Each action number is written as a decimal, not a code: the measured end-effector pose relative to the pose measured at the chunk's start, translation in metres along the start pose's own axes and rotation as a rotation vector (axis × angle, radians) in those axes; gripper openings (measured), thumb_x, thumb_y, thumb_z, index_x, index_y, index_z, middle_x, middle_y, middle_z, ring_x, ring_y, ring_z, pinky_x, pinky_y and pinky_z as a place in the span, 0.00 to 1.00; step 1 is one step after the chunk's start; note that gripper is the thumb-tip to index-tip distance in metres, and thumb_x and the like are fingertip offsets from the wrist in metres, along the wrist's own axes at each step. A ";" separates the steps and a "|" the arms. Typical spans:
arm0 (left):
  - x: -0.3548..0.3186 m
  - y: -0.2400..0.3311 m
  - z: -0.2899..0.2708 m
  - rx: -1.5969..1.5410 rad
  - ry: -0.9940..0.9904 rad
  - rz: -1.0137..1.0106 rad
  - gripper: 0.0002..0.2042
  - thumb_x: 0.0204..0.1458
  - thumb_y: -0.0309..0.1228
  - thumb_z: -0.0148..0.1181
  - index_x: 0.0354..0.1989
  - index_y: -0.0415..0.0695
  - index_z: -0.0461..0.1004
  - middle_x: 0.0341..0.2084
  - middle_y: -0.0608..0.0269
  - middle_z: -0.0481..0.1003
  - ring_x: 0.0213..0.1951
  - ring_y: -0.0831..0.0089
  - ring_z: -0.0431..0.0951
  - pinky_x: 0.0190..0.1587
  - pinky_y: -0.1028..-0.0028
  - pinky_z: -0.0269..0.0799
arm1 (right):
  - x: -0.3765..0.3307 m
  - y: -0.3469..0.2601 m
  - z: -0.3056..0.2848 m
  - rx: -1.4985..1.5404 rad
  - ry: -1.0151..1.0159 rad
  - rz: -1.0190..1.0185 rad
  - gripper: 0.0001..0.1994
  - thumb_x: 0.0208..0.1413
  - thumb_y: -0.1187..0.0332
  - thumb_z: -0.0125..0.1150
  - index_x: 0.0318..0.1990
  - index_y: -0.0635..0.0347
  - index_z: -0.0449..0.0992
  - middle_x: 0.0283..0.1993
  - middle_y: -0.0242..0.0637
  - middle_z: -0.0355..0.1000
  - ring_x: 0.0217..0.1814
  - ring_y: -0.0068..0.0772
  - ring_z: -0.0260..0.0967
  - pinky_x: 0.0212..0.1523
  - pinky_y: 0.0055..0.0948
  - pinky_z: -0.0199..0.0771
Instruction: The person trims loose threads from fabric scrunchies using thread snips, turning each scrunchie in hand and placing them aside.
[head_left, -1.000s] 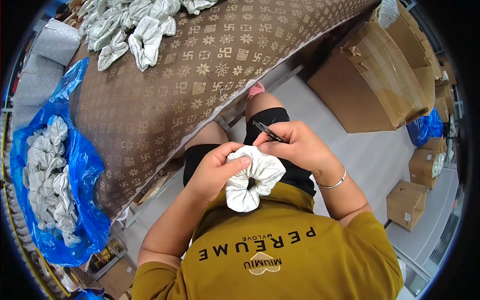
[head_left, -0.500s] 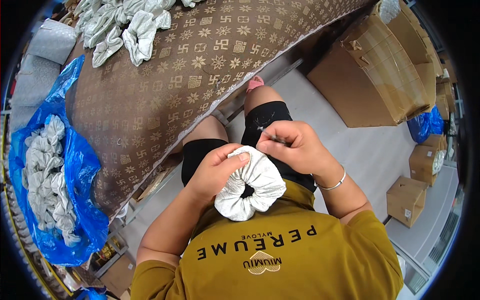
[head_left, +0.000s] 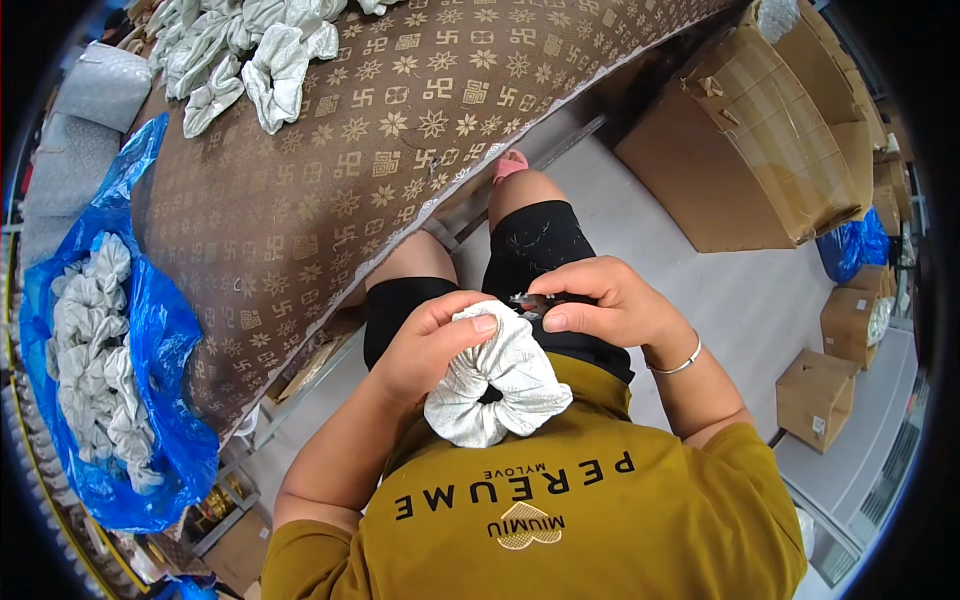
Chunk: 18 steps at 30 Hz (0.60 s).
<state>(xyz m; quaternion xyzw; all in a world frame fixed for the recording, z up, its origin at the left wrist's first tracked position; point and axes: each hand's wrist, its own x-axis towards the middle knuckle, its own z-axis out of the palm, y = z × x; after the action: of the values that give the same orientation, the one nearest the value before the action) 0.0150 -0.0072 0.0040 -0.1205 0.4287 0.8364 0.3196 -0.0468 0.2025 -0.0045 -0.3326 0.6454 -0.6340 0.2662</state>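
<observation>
A white crinkled scrunchie hangs in front of my mustard shirt. My left hand pinches its upper left edge, thumb on top. Between the thumb and fingers of my right hand is a small dark pair of thread snips, partly hidden by the fingers. The snips' tip is right beside the scrunchie's upper right edge; whether they touch I cannot tell. Loose thread bits lie on the black shorts just beyond.
A brown patterned cloth covers the table ahead, with a pile of white scrunchies at its far left. More scrunchies fill a blue plastic bag on the left. Cardboard boxes stand at the right.
My right hand has lowered slightly, and its fingers have spread a little around the snips, which have come down next to the scrunchie's edge. My left hand keeps its hold.
</observation>
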 end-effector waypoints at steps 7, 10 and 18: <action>0.000 0.001 0.003 -0.022 -0.014 -0.020 0.09 0.49 0.25 0.48 0.37 0.35 0.68 0.29 0.62 0.72 0.32 0.79 0.71 0.37 0.79 0.67 | 0.001 0.001 -0.001 -0.028 0.010 -0.022 0.09 0.45 0.73 0.58 0.34 0.68 0.72 0.28 0.39 0.71 0.30 0.28 0.68 0.31 0.22 0.65; 0.000 0.001 0.004 -0.002 0.000 -0.026 0.09 0.49 0.25 0.48 0.37 0.35 0.68 0.29 0.62 0.72 0.32 0.79 0.71 0.36 0.79 0.67 | 0.002 0.000 -0.001 -0.035 0.012 -0.034 0.09 0.44 0.73 0.58 0.34 0.68 0.72 0.27 0.38 0.71 0.29 0.28 0.68 0.30 0.22 0.65; 0.000 0.004 0.008 0.037 0.059 -0.044 0.12 0.44 0.26 0.49 0.37 0.34 0.67 0.29 0.59 0.71 0.31 0.75 0.72 0.36 0.77 0.67 | 0.001 0.001 -0.003 0.032 0.065 0.063 0.08 0.44 0.74 0.58 0.32 0.68 0.71 0.27 0.37 0.71 0.29 0.25 0.68 0.30 0.21 0.65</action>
<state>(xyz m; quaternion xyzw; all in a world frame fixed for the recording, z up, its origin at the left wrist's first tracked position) 0.0127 -0.0027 0.0113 -0.1487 0.4505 0.8172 0.3273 -0.0498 0.2034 -0.0052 -0.2868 0.6537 -0.6461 0.2703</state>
